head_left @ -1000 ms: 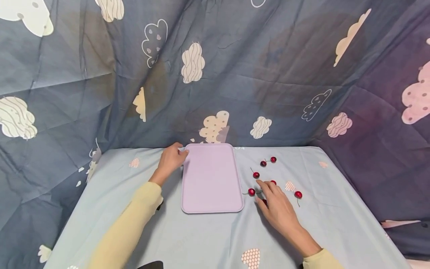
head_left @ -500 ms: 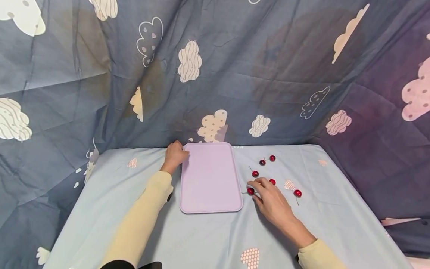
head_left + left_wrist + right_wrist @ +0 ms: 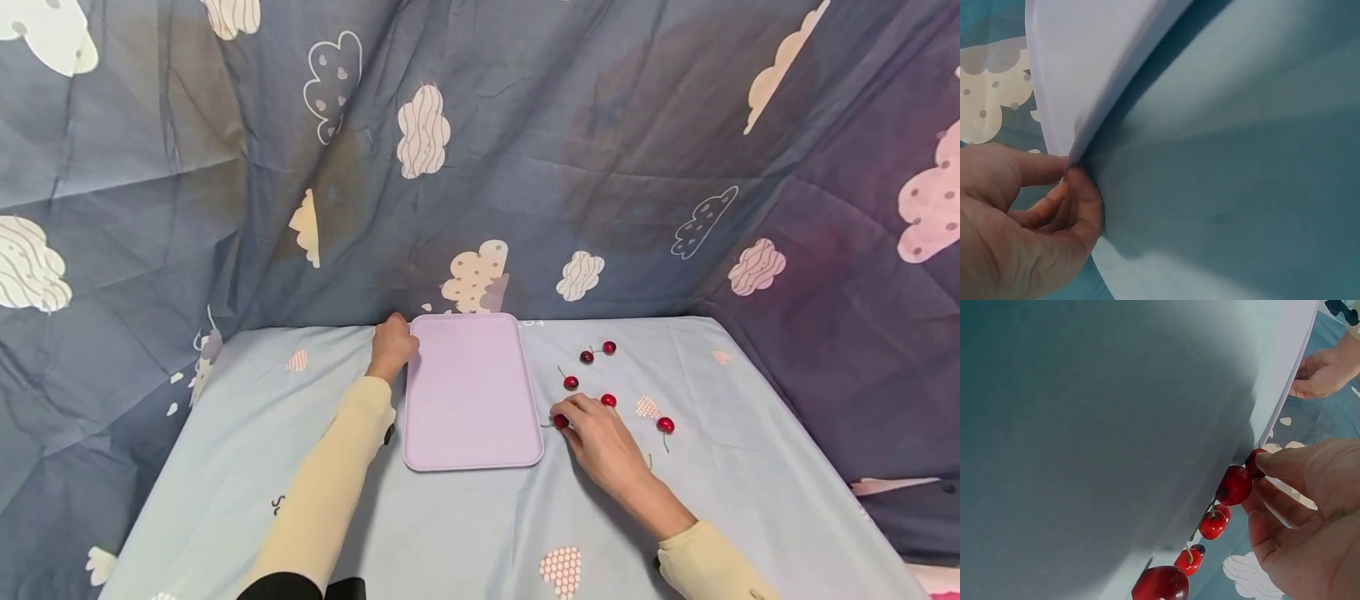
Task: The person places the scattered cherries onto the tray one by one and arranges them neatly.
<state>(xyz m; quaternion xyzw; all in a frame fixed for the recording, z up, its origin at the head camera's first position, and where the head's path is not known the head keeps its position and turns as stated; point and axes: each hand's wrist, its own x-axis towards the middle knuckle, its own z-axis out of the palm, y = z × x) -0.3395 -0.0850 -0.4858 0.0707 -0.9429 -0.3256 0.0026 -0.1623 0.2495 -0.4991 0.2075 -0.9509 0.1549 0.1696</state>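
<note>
A flat lilac tray [image 3: 474, 400] lies on the light blue cloth. At its far left corner my left hand [image 3: 393, 346] grips the rim, and the left wrist view shows the thumb and a fingertip pinching the tray's edge [image 3: 1107, 103]. Beside the tray's right side, my right hand [image 3: 606, 442] pinches a dark red cherry [image 3: 561, 422] between thumb and fingers; its stem points toward the tray. The right wrist view has this cherry [image 3: 1254, 464] under the thumb, with another cherry [image 3: 1235, 485] close by. Part of the cloth beneath the right palm is hidden.
More stemmed cherries lie right of the tray: a joined pair with one dark cherry [image 3: 587, 357], a single one [image 3: 571, 382], one just past my right knuckles [image 3: 609, 401], and one farther right [image 3: 665, 425]. A dark cloud-patterned curtain [image 3: 525, 208] hangs behind the table.
My left hand has closed on the tray's far left corner. My right hand has shifted left and its fingers have come together on the cherry nearest the tray.
</note>
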